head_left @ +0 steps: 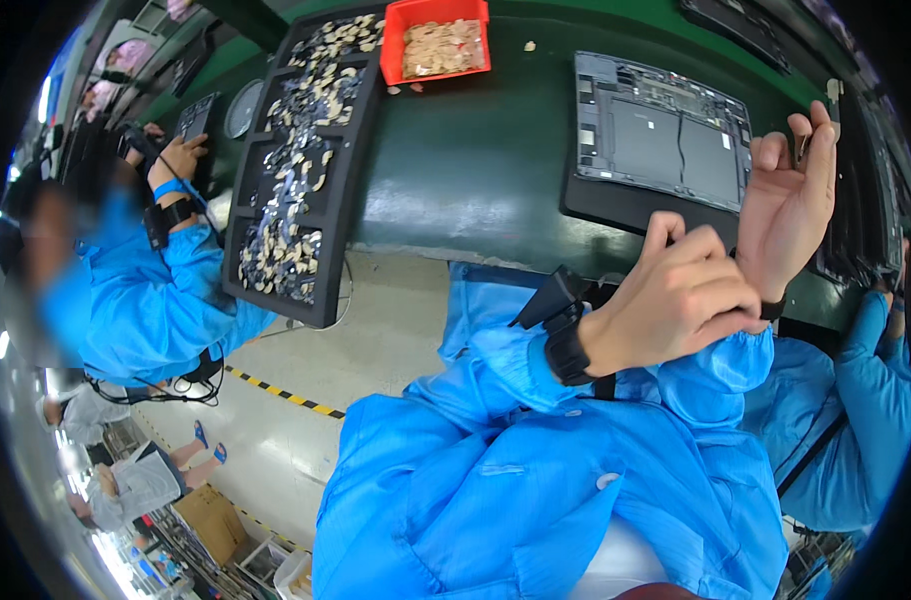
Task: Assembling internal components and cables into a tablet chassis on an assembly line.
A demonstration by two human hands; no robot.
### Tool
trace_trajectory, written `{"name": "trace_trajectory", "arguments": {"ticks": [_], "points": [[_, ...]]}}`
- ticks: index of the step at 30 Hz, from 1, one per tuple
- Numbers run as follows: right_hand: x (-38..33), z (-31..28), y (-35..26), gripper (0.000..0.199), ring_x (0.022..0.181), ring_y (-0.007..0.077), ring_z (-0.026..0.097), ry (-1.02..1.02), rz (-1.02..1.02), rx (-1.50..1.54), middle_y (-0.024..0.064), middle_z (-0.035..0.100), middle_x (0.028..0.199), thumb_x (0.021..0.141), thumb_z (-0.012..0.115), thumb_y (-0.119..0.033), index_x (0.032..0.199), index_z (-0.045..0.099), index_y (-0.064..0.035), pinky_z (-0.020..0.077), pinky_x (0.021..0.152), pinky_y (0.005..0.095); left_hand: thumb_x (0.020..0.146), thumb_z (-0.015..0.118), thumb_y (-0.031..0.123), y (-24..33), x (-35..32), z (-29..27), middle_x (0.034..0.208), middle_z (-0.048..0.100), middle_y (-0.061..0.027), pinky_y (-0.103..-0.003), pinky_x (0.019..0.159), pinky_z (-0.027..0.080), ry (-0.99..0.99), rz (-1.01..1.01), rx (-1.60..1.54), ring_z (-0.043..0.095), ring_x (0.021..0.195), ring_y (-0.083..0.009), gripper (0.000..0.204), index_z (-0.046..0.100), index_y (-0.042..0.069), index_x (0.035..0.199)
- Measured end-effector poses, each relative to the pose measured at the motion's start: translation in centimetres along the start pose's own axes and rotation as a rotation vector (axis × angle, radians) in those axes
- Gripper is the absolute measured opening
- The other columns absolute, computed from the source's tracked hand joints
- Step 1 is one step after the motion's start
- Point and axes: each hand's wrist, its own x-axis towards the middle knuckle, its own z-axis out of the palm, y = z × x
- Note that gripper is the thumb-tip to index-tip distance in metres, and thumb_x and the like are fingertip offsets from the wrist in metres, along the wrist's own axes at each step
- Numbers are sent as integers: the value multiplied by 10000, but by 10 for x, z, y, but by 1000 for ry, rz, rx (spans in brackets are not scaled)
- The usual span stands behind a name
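Observation:
My left hand (675,295) reaches across to my right wrist, its fingers bent and closed at a black wristband (772,307) by the blue cuff. Most of its fingertips are hidden. My right hand (787,200) is raised, palm facing me, fingers partly curled. A thin, small thing (802,150) shows between those fingers, too small to name. Just left of the right hand lies an opened laptop base (665,135), its circuit board and grey battery exposed, with a dark panel (615,205) beneath its near edge. Another black band (567,350) is on my left wrist.
A black compartment tray (337,190) of small pale and dark pieces sits left on the green bench (455,190). Beside it stands a red bin (390,45) of pale pieces. Co-workers in blue sit on both sides. Dark stacked panels (860,190) lie at right.

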Motion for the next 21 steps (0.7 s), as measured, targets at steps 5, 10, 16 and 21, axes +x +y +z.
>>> {"name": "trace_trajectory", "arguments": {"ticks": [5,10,16,21], "points": [[-5,8,0,348,646,123,564,-2,-40,-6,79,725,994,1088,569,-239,1302,630,29,449,599,243,735,874,233,1,-3,-7,859,703,82,-389,842,309,-83,5,16,585,847,-149,212,753,193,905],[-20,15,-2,335,649,75,580,-140,189,-265,77,730,917,1079,585,-220,1302,622,28,459,541,221,705,903,86,1,12,-44,999,742,-24,-361,857,460,151,2,143,650,930,-229,282,778,132,954],[-54,20,-8,267,846,102,686,-304,276,-350,91,743,956,1068,577,-122,1252,666,50,545,619,232,772,854,2,-7,34,-89,946,776,-98,-341,784,506,297,-50,348,684,834,-242,224,786,30,984],[-66,21,-8,299,890,129,704,-407,303,-410,109,745,998,1049,590,-65,1316,659,53,579,661,244,789,855,55,-10,34,-88,1008,786,-134,-340,791,528,281,-116,254,695,852,-247,299,797,12,1079]]}}
